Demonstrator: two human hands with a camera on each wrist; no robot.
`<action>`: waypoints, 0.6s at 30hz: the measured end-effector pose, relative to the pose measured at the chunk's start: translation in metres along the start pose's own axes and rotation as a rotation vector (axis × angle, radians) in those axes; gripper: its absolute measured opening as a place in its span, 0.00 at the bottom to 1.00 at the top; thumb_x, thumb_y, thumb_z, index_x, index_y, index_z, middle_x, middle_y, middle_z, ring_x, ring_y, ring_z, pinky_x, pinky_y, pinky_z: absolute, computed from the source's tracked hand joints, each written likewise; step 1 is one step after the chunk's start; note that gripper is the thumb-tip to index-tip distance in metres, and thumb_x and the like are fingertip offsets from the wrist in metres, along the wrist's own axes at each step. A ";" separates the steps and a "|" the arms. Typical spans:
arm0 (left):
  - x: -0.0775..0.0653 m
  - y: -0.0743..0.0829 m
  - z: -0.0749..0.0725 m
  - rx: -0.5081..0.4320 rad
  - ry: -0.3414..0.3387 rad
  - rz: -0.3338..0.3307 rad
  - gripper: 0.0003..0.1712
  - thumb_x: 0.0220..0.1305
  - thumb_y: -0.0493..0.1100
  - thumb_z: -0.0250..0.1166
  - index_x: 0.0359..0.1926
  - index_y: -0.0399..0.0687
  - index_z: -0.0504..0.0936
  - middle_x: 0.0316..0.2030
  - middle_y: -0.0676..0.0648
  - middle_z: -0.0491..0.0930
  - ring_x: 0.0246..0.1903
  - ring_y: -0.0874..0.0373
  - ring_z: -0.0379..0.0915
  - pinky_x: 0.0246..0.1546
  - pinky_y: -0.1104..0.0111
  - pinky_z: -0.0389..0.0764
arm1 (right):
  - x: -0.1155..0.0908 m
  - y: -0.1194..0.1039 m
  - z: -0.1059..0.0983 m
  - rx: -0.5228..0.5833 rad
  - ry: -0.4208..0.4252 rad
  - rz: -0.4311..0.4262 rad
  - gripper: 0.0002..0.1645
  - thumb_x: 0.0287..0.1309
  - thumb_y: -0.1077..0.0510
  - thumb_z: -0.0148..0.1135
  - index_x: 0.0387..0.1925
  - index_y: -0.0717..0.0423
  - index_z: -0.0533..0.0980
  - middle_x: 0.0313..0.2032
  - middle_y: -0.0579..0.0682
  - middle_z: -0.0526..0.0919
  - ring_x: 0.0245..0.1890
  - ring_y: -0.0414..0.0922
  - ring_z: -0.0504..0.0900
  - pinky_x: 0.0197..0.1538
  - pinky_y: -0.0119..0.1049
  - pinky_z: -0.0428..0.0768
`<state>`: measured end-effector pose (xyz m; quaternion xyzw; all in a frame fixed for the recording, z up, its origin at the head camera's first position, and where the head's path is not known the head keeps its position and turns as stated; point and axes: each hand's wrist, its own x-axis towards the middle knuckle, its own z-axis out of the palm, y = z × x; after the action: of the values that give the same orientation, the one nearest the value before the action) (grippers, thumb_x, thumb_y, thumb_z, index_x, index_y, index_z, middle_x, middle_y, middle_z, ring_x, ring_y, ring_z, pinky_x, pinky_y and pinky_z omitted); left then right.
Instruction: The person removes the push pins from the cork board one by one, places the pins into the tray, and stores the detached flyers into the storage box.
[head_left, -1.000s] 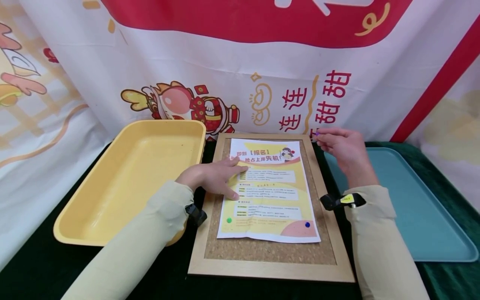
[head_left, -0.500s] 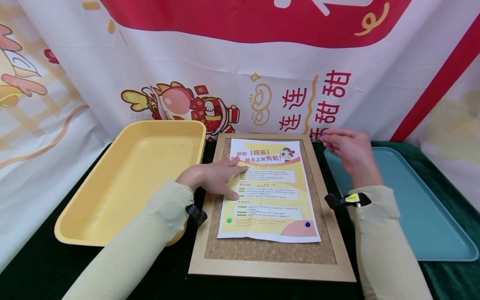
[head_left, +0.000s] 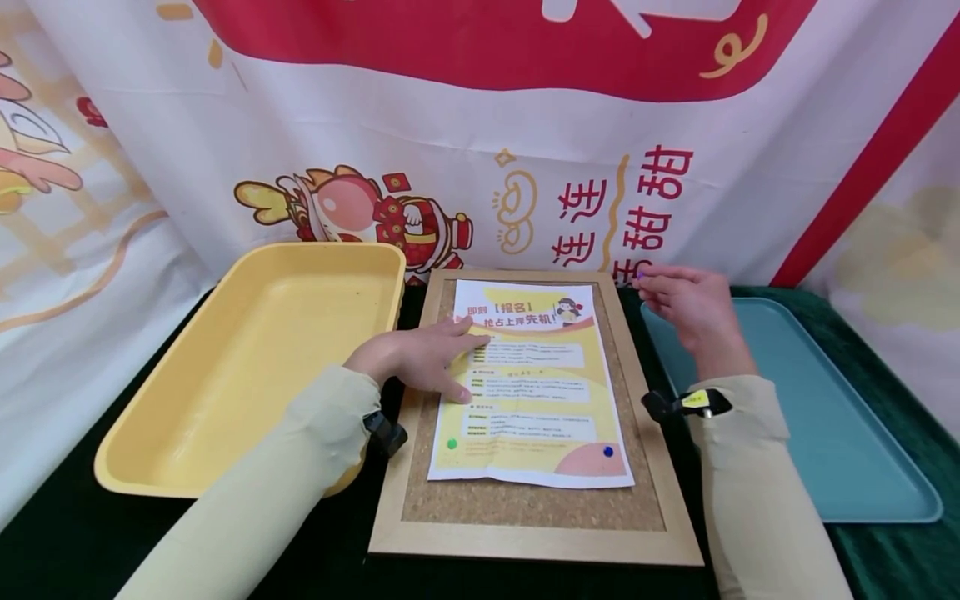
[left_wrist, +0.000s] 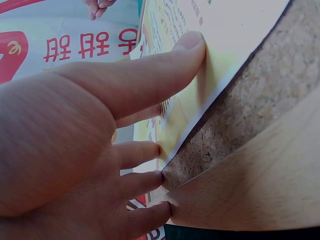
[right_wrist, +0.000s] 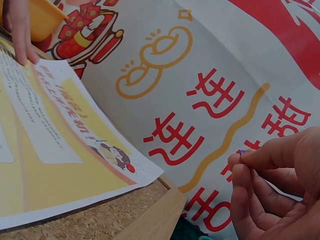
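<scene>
A printed yellow-and-white poster [head_left: 536, 392] lies on a wood-framed cork board [head_left: 532, 507]. Its lower corners carry a green push pin [head_left: 452, 444] and a blue push pin [head_left: 608, 452]. My left hand [head_left: 420, 358] rests with spread, straight fingers on the poster's left edge; in the left wrist view the lower fingertips reach the cork and frame. Beyond the board's upper right corner, my right hand [head_left: 692, 312] pinches a small purple push pin [right_wrist: 243, 152] between thumb and forefinger, mostly hidden by the fingertips. It is held up in front of the backdrop.
To the left stands a deep yellow tray [head_left: 247, 367]; a flat blue tray [head_left: 840, 425] lies on the right, partly behind the right forearm. Dark green cloth [head_left: 892, 550] covers the table. A printed white-and-red backdrop [head_left: 420, 125] rises directly behind the board.
My right hand with the purple push pin has shifted slightly right, away from the board's corner, then a little back. The left hand stays on the poster. The head view has shifted slightly.
</scene>
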<state>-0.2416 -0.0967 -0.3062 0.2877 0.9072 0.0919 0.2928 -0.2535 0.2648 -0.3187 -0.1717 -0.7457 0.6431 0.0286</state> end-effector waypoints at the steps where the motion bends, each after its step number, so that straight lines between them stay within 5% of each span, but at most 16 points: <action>1: 0.000 0.000 0.000 0.001 0.002 0.001 0.53 0.72 0.57 0.69 0.87 0.58 0.49 0.87 0.43 0.32 0.86 0.40 0.24 0.85 0.42 0.41 | 0.000 0.000 0.001 0.006 0.003 -0.002 0.29 0.71 0.45 0.68 0.69 0.51 0.80 0.48 0.39 0.87 0.49 0.40 0.85 0.58 0.31 0.84; 6: -0.002 0.001 0.001 0.007 0.007 -0.004 0.53 0.72 0.57 0.69 0.87 0.58 0.50 0.87 0.43 0.33 0.86 0.40 0.24 0.85 0.42 0.42 | 0.001 0.002 0.001 0.023 0.006 -0.005 0.29 0.69 0.46 0.70 0.67 0.52 0.81 0.42 0.36 0.88 0.44 0.37 0.86 0.55 0.30 0.85; 18: -0.001 0.000 0.000 0.009 0.000 -0.001 0.53 0.72 0.58 0.69 0.87 0.58 0.49 0.87 0.44 0.31 0.86 0.40 0.23 0.85 0.43 0.41 | 0.003 0.003 -0.004 0.025 0.016 0.020 0.26 0.70 0.47 0.69 0.66 0.48 0.82 0.45 0.36 0.88 0.48 0.39 0.85 0.57 0.29 0.85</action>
<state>-0.2414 -0.0970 -0.3056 0.2885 0.9078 0.0875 0.2917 -0.2544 0.2700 -0.3211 -0.1839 -0.7355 0.6514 0.0301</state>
